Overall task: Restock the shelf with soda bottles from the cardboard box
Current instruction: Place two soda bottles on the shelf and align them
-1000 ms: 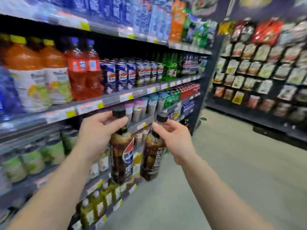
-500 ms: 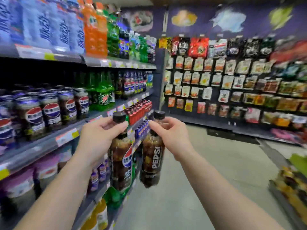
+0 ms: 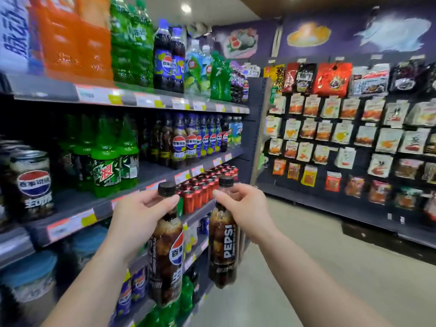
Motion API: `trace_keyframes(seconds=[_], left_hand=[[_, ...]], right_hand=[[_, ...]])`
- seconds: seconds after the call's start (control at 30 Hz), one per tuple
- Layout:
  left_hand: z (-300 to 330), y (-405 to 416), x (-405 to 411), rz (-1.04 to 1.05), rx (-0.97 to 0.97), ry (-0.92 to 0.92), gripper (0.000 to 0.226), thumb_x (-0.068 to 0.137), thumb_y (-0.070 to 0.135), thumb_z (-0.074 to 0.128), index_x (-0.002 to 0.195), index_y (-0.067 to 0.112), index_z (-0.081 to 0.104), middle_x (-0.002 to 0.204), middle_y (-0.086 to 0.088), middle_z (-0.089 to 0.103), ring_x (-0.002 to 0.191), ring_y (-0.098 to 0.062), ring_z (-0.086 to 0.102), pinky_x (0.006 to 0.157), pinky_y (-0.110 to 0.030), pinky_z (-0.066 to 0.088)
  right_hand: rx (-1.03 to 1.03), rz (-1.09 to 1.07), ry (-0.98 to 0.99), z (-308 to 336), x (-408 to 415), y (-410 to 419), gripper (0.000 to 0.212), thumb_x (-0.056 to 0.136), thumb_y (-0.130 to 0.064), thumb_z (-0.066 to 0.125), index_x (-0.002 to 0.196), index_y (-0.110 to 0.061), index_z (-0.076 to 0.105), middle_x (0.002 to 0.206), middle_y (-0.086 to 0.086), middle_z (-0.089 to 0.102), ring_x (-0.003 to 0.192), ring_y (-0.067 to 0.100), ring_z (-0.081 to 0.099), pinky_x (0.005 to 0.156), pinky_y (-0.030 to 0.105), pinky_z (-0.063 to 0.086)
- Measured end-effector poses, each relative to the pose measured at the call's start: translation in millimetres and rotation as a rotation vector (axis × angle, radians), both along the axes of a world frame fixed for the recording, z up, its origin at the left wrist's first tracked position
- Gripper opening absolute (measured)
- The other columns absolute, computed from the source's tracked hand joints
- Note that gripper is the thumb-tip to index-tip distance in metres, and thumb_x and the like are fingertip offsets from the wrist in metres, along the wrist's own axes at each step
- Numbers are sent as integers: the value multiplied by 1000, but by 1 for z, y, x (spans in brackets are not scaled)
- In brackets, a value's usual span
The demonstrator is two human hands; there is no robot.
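Note:
My left hand (image 3: 139, 215) grips the neck of a black-capped Pepsi bottle (image 3: 166, 260) that hangs upright in front of the drinks shelf. My right hand (image 3: 245, 208) holds a second black-label Pepsi bottle (image 3: 223, 251) by its neck, just to the right of the first. Both bottles are in the air beside the shelf's mid tier (image 3: 146, 178), level with its front edge. That tier carries green soda bottles (image 3: 111, 156) and a row of Pepsi bottles (image 3: 188, 140) with bare shelf between them. The cardboard box is out of view.
Red cans (image 3: 207, 187) fill the tier right behind my hands. Large bottles stand on the top tier (image 3: 132, 97). A wall rack of hanging snack packets (image 3: 354, 138) runs across the aisle's end. Grey floor (image 3: 306, 267) stretches to the right.
The view has swung further right along the shelf and slightly upward. Both hands keep the same grip on the bottles, which stay side by side at about the same height.

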State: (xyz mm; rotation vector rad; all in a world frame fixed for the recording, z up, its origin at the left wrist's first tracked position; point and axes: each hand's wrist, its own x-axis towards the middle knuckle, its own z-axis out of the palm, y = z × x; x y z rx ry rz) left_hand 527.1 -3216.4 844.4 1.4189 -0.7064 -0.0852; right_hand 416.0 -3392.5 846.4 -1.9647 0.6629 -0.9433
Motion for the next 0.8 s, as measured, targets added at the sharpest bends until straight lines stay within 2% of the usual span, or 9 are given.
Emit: trace_keyframes(seconds=[0.13,0.2,0.27,0.37,0.43,0.53,0.63,0.7,0.8], left_hand=[[-2,-48,42,125,37,20,10,75,22,78,85,22,76,79,8,76,73,-5,69,72,-28,52],[-4,-67,64,176,33,12,8,76,18,77,83,20,76,76,9,75,67,-1,67,65,-20,51],[-6,-84,89,231,16,7,7,75,14,77,80,19,76,73,8,75,62,0,64,58,-14,50],[-4,-105,127,290,45,-13,7,75,14,77,78,19,75,72,6,75,61,-2,65,60,-17,53],[-2,-114,150,324,44,-21,6,73,17,79,78,18,75,71,5,75,62,-3,65,60,-16,52],[8,-123,174,396,43,-34,27,64,35,84,83,16,76,78,3,75,70,-6,67,66,-22,52],[20,-131,185,467,36,-79,6,73,20,79,73,16,75,61,11,69,54,5,57,52,-8,42],[26,-138,186,526,49,-120,2,75,17,75,73,17,75,58,13,68,51,7,55,49,-5,39],[33,-149,184,599,41,-133,2,75,18,74,76,19,76,67,9,73,58,5,61,53,-6,43]], right_hand=[[-12,117,27,1,58,-61,58,66,-65,72,100,-19,68,89,-10,71,86,9,66,81,35,55],[-3,170,28,-2,88,-83,34,73,-53,75,88,-23,67,84,-12,71,79,1,64,74,26,50],[-24,229,20,-3,120,-101,24,76,-45,76,75,-25,64,75,-11,70,68,-2,62,65,22,46],[-50,285,12,1,169,-121,27,78,-44,74,76,-20,62,74,-4,67,68,7,60,68,31,49],[-62,321,-8,11,199,-132,27,79,-43,74,69,-24,58,71,-9,64,68,4,58,72,30,49],[-67,375,-81,29,242,-148,27,77,-45,75,69,-22,63,63,-12,62,63,4,56,64,27,46],[-89,415,-178,47,278,-161,34,76,-49,73,64,-21,58,46,-16,50,53,3,43,58,25,35],[-81,435,-238,58,296,-168,33,77,-49,73,70,-18,64,51,-16,58,56,5,52,60,30,43],[-30,488,-353,65,322,-179,36,77,-50,72,92,-17,72,75,-10,72,76,5,67,79,35,55]])
